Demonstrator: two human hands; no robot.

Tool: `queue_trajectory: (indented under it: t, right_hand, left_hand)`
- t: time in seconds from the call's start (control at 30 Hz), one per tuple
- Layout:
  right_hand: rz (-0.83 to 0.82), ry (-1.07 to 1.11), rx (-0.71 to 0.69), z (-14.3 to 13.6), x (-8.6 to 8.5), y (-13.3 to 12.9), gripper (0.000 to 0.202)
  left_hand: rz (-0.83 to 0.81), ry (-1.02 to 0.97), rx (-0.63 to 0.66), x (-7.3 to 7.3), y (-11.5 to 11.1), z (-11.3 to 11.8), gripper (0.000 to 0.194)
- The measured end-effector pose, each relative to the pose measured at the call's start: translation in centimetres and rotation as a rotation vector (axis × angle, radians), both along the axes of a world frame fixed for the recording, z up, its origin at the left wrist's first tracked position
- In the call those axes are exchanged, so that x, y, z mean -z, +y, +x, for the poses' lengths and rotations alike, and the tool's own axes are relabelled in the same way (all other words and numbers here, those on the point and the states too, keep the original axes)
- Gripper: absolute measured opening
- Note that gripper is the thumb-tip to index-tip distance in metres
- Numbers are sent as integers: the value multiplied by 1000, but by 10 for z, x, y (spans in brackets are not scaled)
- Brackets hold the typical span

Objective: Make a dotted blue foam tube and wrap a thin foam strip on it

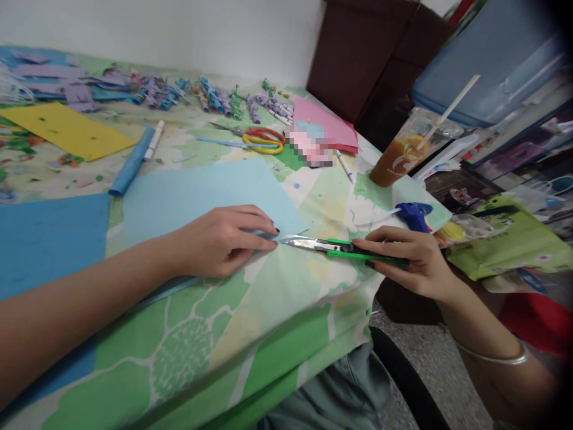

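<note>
A sheet of light-blue paper (197, 191) lies on the table, its near right edge under the fingers of my left hand (224, 239). Those fingers are bent together and hold the paper, with two fingertips close to the knife's point. My left thumb is mostly hidden. In my right hand (407, 257) is a green and black utility knife (340, 248), gripped along its handle. Its silver blade points left and meets the paper's edge by my left fingertips. A narrow light-blue edge shows beneath my left wrist.
Blue paper (54, 239) lies at left, with a blue roll (132, 161) and yellow sheet (67, 128) behind. Scissors (264, 140) lie beyond the light-blue sheet. A drink cup (394, 155) and blue glue gun (414, 215) stand near the table's right edge.
</note>
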State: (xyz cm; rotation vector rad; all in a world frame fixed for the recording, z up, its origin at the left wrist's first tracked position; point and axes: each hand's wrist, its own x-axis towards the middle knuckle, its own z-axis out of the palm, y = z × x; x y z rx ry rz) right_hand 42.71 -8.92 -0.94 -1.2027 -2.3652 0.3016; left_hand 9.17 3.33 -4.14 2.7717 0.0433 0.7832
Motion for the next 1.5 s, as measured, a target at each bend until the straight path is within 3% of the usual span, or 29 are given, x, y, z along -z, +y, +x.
queue_trajectory:
  t: [0.23,0.37,0.53,0.7,0.93,1.5]
  right_hand:
    - [7,5,12,0,3,-1,41]
    - [24,-3,16,1,3,-3,42]
    - [73,-12,25,0,3,-4,41]
    - [86,-4,22,-1,3,-4,39]
    - [94,-15,-6,4,4,1,41]
    - [93,-37,-28,6,6,7,42]
  left_hand:
    - [-135,-8,-34,-2,-1,0,32]
    - [-285,50,-182,-12,6,7,25]
    - [-231,176,-226,-21,20,48,24]
    - [-379,147,-250,-14,21,82,9]
    - [-554,18,-243,-4,15,80,9]
    - [-525,41,-224,-6,17,83,10]
